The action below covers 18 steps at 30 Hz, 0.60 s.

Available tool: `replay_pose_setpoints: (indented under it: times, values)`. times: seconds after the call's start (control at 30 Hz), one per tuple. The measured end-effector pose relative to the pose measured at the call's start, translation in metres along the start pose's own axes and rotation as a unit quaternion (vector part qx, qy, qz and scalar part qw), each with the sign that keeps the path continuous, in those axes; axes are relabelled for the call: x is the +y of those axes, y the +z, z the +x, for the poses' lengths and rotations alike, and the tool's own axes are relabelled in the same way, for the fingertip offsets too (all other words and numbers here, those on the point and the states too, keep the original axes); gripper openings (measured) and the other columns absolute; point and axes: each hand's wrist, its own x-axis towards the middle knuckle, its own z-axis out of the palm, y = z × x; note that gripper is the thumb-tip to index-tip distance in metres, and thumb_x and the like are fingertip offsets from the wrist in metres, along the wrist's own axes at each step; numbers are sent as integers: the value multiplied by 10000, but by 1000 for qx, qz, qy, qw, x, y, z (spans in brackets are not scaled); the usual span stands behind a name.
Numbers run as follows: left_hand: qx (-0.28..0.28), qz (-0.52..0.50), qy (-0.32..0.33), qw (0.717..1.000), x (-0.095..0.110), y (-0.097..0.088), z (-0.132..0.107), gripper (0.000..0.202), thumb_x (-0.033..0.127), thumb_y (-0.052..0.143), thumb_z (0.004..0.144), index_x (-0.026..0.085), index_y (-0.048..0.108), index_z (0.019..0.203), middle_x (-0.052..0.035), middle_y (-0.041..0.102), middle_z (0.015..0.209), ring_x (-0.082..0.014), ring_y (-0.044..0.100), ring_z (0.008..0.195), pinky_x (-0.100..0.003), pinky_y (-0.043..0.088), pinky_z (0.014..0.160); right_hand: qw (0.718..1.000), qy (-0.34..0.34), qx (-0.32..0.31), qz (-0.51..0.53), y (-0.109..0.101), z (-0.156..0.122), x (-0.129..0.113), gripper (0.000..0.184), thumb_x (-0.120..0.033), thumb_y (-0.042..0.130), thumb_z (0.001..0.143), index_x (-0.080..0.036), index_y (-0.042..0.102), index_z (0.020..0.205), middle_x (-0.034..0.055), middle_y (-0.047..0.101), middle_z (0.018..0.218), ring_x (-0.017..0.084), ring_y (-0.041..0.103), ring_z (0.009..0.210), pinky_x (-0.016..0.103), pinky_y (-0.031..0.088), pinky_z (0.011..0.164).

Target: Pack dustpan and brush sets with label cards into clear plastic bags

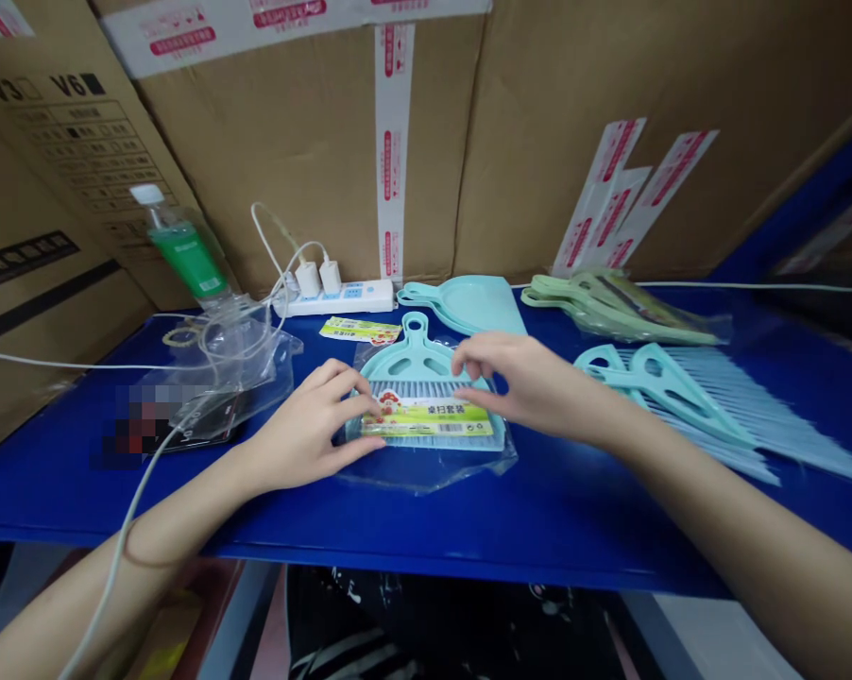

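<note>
In front of me lies a light-blue dustpan (418, 349) with a small brush (426, 388) set across it, both on or in a clear plastic bag (426, 477). A yellow-green label card (436, 416) with a red mushroom picture covers part of the bristles. At the left edge is my left hand (327, 420), its fingers apart and tips touching the card's left end. My right hand (507, 378) hovers over the right side, fingers bent and thumb apart near the card's right end. Neither hand visibly grips anything.
Behind are another dustpan (479, 302), a loose label card (360, 330) and a power strip (355, 297). To the right lie loose blue brushes (709, 397) and a bagged green set (617, 304). A bottle (192, 255), cables and plastic wrap crowd the left. Cardboard boxes (313, 161) wall the back.
</note>
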Motion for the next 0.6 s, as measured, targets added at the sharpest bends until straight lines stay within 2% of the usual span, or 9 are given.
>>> replay_pose_setpoints:
  times: [0.1, 0.23, 0.43, 0.6]
  values:
    - [-5, 7, 22, 1000, 1, 3, 0, 152, 307, 540, 901, 188, 629, 932, -54, 598, 966, -206, 484, 932, -363, 451, 844, 994, -71, -71, 33, 3, 0, -12, 116, -268, 615, 819, -168, 555, 821, 43, 580, 789, 180, 533, 761, 298, 401, 685]
    - [-10, 36, 31, 999, 3, 7, -1, 159, 240, 455, 937, 176, 600, 948, -50, 625, 925, -196, 498, 891, -345, 449, 817, 987, -81, -130, 39, 8, 0, -20, 102, -219, 640, 797, -163, 555, 788, 35, 594, 770, 168, 523, 731, 304, 391, 705]
    - [-25, 62, 52, 996, 4, 7, -2, 190, 196, 380, 954, 164, 566, 977, -47, 643, 898, -184, 521, 838, -332, 438, 771, 983, -92, -159, 19, 7, -1, -24, 126, -104, 512, 800, -185, 496, 704, 6, 554, 708, 140, 462, 649, 305, 369, 704]
    - [-28, 102, 68, 992, 4, 8, -1, 215, 188, 357, 953, 161, 570, 942, -51, 634, 864, -185, 513, 793, -326, 430, 733, 981, -110, -157, -23, 8, 0, -26, 140, -98, 465, 822, -181, 492, 712, 10, 534, 688, 144, 438, 641, 303, 356, 681]
